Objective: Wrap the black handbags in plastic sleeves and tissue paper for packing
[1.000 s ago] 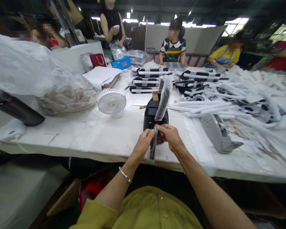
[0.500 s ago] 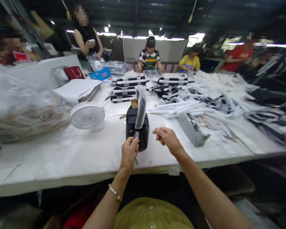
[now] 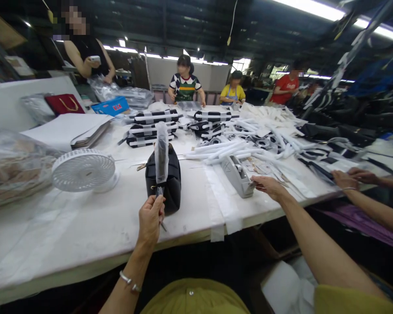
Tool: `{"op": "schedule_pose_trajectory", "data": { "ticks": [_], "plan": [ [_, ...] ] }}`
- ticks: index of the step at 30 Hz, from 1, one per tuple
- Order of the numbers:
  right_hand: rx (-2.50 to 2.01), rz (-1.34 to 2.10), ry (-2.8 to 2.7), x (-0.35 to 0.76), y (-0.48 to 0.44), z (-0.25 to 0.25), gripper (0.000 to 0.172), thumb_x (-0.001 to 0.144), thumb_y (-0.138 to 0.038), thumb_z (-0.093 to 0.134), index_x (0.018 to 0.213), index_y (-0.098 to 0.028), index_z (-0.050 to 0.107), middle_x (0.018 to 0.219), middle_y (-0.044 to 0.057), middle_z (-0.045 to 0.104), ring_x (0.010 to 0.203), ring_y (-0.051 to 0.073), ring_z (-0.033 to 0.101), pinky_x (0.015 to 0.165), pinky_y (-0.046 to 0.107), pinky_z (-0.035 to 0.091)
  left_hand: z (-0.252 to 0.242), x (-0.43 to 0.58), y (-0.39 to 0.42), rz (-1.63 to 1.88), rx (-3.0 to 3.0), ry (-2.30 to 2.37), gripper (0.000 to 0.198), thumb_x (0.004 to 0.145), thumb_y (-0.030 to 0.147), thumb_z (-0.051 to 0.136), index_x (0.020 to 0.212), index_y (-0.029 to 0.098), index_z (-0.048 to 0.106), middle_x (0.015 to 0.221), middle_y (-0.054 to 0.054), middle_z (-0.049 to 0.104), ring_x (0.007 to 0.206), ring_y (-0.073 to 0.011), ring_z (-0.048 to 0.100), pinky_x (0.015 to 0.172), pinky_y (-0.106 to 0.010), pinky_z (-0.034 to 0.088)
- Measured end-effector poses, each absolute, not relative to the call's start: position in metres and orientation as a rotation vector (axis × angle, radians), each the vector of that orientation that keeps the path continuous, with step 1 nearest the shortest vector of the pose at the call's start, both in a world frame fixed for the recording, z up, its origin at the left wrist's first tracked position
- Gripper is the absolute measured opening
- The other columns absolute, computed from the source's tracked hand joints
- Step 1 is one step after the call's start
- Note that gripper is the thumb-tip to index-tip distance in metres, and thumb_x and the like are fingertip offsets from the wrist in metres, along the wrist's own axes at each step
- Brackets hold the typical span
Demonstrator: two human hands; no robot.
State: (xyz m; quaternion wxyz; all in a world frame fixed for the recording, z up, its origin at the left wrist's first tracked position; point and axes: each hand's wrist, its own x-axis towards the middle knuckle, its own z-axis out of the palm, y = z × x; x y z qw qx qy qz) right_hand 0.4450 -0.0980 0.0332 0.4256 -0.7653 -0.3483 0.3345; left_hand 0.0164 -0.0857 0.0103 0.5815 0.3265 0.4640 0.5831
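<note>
A small black bag [image 3: 165, 181] stands on the white table [image 3: 85, 226] in front of me. A strap wrapped in clear plastic film [image 3: 161, 152] rises from it. My left hand [image 3: 150, 218] is closed, pinching the lower end of that wrapped strap just in front of the bag. Off to the right, my right hand [image 3: 268, 186] touches the front end of a grey tape dispenser [image 3: 238, 174], fingers loosely pinched at its tip; what they hold I cannot make out.
A white desk fan [image 3: 83, 170] sits left of the bag. Stacks of black-and-white wrapped pieces [image 3: 150, 124] and white strips [image 3: 249, 144] cover the far table. Another person's hands [image 3: 350, 179] work at the right edge. Several people stand beyond the table.
My right hand let go of the strap and travelled right to the tape dispenser. My left hand kept its pinch on the strap. The view swung to the right.
</note>
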Motion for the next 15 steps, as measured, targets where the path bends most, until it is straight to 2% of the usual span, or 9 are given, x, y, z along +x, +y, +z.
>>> {"op": "schedule_pose_trajectory", "data": {
  "ticks": [4,10,15],
  "plan": [
    [-1.886,0.811,-0.84,0.45,-0.0896,0.0262,0.021,0.061,-0.039,0.071,0.065,-0.018,0.069,0.078,0.006,0.072,0.078,0.02,0.063,0.071,0.032,0.048,0.0125,0.0168,-0.087,1.374,0.764,1.077,0.041,0.065,0.048,0.078,0.076,0.016,0.055,0.048,0.011,0.042,0.034,-0.001,0.029,0.031,-0.012,0.02],
    [-1.888,0.709,-0.837,0.4525,-0.0928,0.0235,0.02,0.064,-0.04,0.069,0.062,-0.02,0.069,0.077,0.006,0.073,0.081,0.022,0.063,0.069,0.03,0.044,0.0129,0.0179,-0.0858,1.37,0.767,1.066,0.04,0.066,0.047,0.079,0.075,0.016,0.055,0.047,0.011,0.042,0.033,-0.0008,0.029,0.031,-0.011,0.021],
    [-1.899,0.672,-0.881,0.4483,-0.0911,0.0218,0.026,0.061,-0.043,0.073,0.06,-0.018,0.07,0.069,0.007,0.072,0.07,0.02,0.06,0.062,0.03,0.041,0.0102,0.018,-0.0846,1.383,0.756,1.043,0.039,0.067,0.045,0.079,0.076,0.016,0.054,0.046,0.012,0.041,0.033,-0.001,0.029,0.031,-0.011,0.021]
  ]
}}
